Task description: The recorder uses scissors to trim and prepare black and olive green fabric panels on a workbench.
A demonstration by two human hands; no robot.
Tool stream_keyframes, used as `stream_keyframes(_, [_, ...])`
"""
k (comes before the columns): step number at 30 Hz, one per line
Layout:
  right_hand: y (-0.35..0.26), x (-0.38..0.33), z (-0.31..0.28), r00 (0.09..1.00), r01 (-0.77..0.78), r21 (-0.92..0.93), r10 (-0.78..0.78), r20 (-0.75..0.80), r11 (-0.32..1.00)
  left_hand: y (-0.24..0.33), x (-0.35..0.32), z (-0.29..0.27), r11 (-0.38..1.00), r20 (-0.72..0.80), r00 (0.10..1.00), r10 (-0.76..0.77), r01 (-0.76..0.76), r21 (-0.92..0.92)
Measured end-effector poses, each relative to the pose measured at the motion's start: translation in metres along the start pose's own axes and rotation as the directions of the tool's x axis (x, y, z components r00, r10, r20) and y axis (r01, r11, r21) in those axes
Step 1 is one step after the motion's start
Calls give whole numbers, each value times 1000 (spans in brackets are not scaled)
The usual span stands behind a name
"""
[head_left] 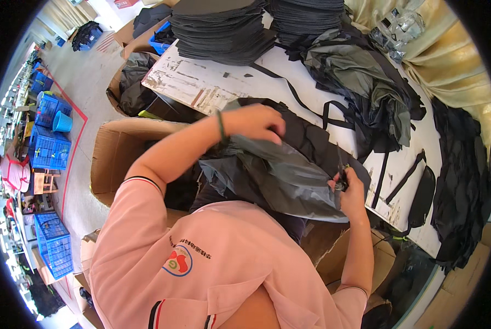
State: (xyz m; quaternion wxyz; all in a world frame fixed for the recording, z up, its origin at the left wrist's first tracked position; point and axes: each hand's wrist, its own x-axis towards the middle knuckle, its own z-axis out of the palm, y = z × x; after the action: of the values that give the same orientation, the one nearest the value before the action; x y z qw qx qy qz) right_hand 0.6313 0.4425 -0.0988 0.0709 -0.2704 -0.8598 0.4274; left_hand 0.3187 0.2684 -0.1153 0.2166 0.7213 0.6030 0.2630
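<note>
A sewn piece of black and grey fabric lies across my lap and the near table edge, its thin grey side slack and wrinkled. Over its upper left part is my left hand, fingers curled in and thumb bent toward them. What that hand pinches, if anything, is hidden. At the fabric's right end my right hand is closed round small dark scissors, with the blades pointing up and away from me. The fingers of this hand also touch the grey fabric edge.
Stacks of black panels stand on the worn white table. A crumpled black-grey fabric heap and loose straps lie there too. Cardboard boxes flank me; black fabric hangs at the right. Another person sits far left.
</note>
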Motion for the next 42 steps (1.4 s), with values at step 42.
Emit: stream_keyframes(42, [55,30,-27,990,-8,-317,-37,-137,948,-6,-52,-76,991,-344,938,27,20,132])
